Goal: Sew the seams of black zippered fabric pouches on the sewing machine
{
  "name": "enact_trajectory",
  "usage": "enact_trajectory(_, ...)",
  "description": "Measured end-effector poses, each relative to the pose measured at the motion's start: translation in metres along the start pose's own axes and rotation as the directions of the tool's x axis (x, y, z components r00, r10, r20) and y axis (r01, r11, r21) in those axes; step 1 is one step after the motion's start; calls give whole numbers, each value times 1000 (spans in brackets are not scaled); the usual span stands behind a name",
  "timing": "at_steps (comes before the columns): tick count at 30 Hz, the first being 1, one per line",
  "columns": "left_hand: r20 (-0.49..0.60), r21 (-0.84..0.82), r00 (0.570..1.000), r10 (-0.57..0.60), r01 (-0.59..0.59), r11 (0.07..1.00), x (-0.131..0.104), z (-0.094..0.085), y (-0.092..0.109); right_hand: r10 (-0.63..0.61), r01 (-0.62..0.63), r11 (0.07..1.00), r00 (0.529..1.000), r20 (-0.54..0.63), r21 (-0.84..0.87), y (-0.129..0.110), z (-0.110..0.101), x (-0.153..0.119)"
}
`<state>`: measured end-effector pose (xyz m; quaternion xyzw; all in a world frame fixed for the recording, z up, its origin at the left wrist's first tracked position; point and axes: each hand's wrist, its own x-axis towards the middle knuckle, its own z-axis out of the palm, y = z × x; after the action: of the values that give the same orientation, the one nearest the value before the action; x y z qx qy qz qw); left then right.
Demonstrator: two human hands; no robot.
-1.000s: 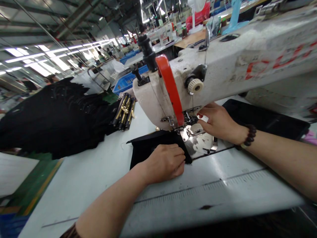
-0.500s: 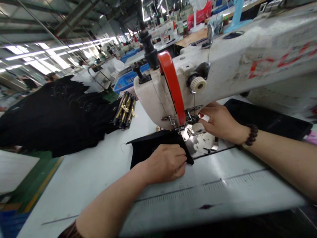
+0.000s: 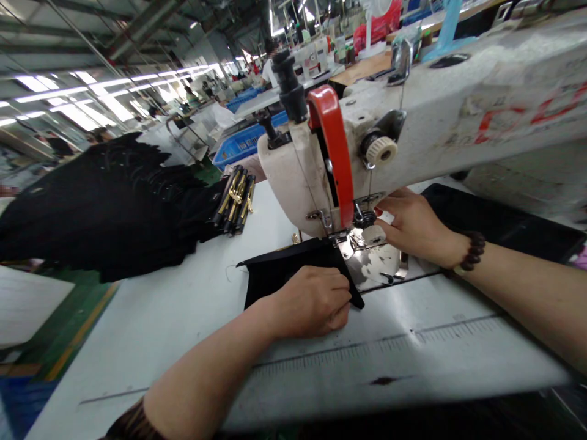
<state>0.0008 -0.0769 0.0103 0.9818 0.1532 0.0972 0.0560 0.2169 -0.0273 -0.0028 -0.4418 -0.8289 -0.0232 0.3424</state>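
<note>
A piece of black fabric point(image 3: 270, 275) lies on the white table, its far right part under the needle area of a sewing machine point(image 3: 293, 177). A zipper with a gold pull point(image 3: 295, 239) shows at its far edge. My left hand point(image 3: 316, 302) is closed on the fabric's near right part, fingers curled over it. Right of the needle, my right hand point(image 3: 408, 223) has thumb and fingers drawn together beside the presser foot area. Its fingertips are partly hidden by the machine head, so what they hold cannot be made out. A metal plate point(image 3: 371, 266) lies below that hand.
Several zippers with gold pulls point(image 3: 236, 198) lie bundled at the table's far edge. A large pile of black fabric point(image 3: 101, 214) stands to the left. Behind the machine is a blue crate point(image 3: 243, 146). A ruler scale point(image 3: 321, 354) runs along the table's near part.
The view has shifted slightly, so the machine appears a little further right. Both hands keep nearly the same places on the fabric and beside the needle.
</note>
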Motion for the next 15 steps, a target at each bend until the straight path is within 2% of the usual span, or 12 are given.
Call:
enact_trajectory(8,2,-33,1000,-21,21,999,-1,0,1,53,-54,997,998,20,55,-4,-4,0)
enact_trajectory(12,-3,-241,998,-65,62,969,-3,-11,-2,22,-31,993,996,83,112,-5,-8,2)
enact_trajectory(14,-30,-303,990,-141,125,945,-7,-19,-8,-42,16,988,985,165,152,-6,-8,2)
enact_trajectory(15,-57,-287,974,-219,194,938,-8,-23,-14,-83,47,985,972,218,163,-7,-7,1)
